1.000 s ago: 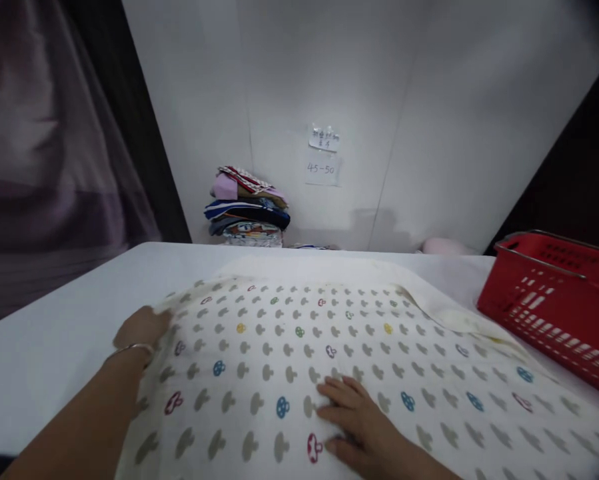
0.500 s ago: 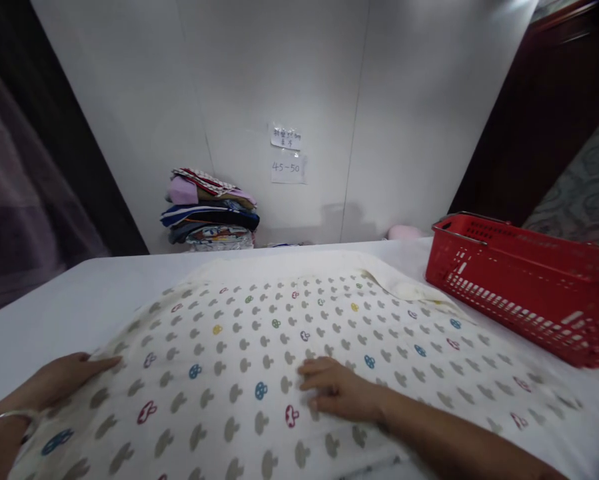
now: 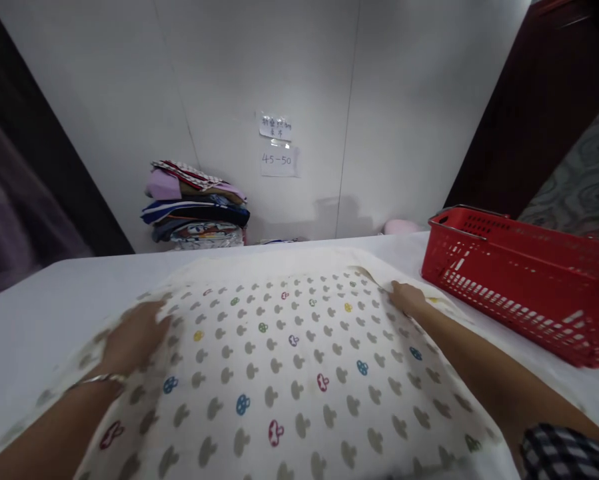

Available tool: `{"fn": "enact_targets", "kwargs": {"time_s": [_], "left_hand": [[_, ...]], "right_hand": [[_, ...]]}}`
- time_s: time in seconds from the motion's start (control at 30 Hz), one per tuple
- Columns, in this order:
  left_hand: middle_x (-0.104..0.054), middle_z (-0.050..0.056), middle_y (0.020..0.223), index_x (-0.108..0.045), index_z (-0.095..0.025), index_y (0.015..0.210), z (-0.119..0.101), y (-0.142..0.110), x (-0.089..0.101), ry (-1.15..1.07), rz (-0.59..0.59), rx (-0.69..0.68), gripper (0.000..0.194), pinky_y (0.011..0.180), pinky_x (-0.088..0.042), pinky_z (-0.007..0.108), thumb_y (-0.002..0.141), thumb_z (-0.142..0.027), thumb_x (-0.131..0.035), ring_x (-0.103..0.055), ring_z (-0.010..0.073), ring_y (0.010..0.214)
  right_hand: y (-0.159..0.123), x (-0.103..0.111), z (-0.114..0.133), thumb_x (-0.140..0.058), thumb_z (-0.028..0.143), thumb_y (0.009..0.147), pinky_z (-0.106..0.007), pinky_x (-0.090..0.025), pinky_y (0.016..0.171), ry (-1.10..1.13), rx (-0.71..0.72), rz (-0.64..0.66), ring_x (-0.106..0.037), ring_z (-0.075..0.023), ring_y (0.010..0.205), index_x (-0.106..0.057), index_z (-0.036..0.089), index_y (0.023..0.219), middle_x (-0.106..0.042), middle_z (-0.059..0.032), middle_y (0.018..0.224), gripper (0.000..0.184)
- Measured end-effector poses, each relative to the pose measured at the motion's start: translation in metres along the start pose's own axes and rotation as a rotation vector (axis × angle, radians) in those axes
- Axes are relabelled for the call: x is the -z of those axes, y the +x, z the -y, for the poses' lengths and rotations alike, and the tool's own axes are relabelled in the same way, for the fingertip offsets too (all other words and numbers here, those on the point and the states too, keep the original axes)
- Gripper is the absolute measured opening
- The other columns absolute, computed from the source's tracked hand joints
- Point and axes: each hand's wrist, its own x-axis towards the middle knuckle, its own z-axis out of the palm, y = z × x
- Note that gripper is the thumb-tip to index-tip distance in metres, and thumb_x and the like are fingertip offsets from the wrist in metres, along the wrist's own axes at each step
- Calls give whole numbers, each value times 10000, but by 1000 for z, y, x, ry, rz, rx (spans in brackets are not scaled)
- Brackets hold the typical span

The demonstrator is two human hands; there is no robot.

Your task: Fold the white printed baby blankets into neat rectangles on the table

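A cream cloth (image 3: 289,360) printed with grey mushrooms and a few coloured ones lies spread over the white-topped table. My left hand (image 3: 136,337) rests on its left side, somewhat blurred, fingers stretched forward and thumb apart. Toward the far right corner, my right hand (image 3: 408,298) has its fingers closed at the cloth's right edge; the fingertips are partly hidden. From that hand, the edge runs down toward the near right, with more of the pale cloth beyond it. A plain off-white strip shows along the far side.
A red plastic basket (image 3: 519,280) stands on the table at the right. At the back left is a stack of folded fabrics (image 3: 199,207) against the wall. Paper notes (image 3: 279,160) are taped to the wall, and a pink item (image 3: 402,227) sits by the table's far edge.
My right hand has moved from the cloth's middle to its far right edge. My left hand has gone forward and right along the left side. The cloth's right side has drawn inward.
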Motion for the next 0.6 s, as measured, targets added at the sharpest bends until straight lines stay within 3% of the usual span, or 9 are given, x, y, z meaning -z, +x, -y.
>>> {"fn": "enact_targets", "kwargs": {"time_s": [0.1,0.23,0.33,0.43,0.5,0.6], "left_hand": [[-403,93,1414,-459,-135,1282,-61,16,-4,-13,63,-214,465,985,-393,324,867,-307,-340,-433,222,1247],[-336,66,1463,-436,-185,1334,-103,38,-16,-34,93,-229,483,953,-428,342,865,-236,-332,-483,232,1207],[-403,89,1417,-384,-187,1375,-113,53,-23,-24,160,-197,515,945,-431,347,863,-222,-335,-504,238,1184],[-492,138,1316,-400,-171,1364,-116,64,-25,-9,206,-182,520,894,-454,363,848,-218,-356,-566,254,1090],[-543,142,1240,-516,-175,1267,-117,68,-24,-9,214,-178,462,853,-469,364,827,-206,-378,-598,257,1021],[-597,119,1166,-617,-192,1119,-117,70,-22,-30,219,-176,379,855,-463,360,792,-198,-426,-593,259,1022]], "right_hand": [[16,-4,-3,-509,184,797,-380,-452,760,113,-27,-11,-616,-290,937,-632,125,877,-653,-191,982,158],[28,2,-8,-490,218,826,-280,-477,586,405,-68,-25,-645,-195,654,-595,152,824,-676,-116,742,125],[31,8,-10,-388,246,889,-235,-482,483,682,-97,-64,-617,-141,514,-520,168,959,-679,-80,721,169],[32,11,-9,-368,218,897,-240,-537,554,950,-100,-131,-667,-140,661,-454,191,981,-687,-90,872,123],[33,10,-9,-468,203,843,-260,-558,599,1261,-91,-205,-674,-156,753,-461,204,935,-678,-75,894,92],[33,10,-7,-645,175,677,-276,-568,593,1686,-60,-364,-664,-174,784,-505,207,862,-653,-32,826,234]]}}
